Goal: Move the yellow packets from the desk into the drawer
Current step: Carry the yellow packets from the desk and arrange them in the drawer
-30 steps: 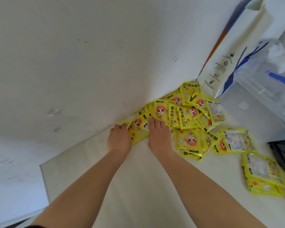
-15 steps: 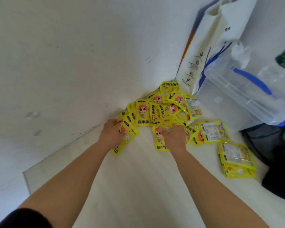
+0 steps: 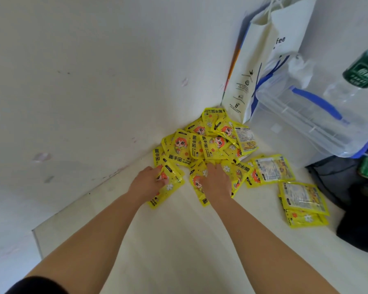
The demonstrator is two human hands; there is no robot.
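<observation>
Yellow packets [image 3: 208, 145] heaped on tabletop [image 3: 179, 240]; left hand [image 3: 146, 183] grips one, right hand [image 3: 216, 183] presses flat on others.

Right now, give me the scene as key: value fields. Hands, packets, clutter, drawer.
left hand: closed on a yellow packet at the pile's left edge
right hand: palm down on packets at the pile's near edge
pile: heaped in the desk corner against the wall
strays: flat packets to the right, apart from the pile
clutter: white bag, clear box, bottle
drawer: not in view
</observation>
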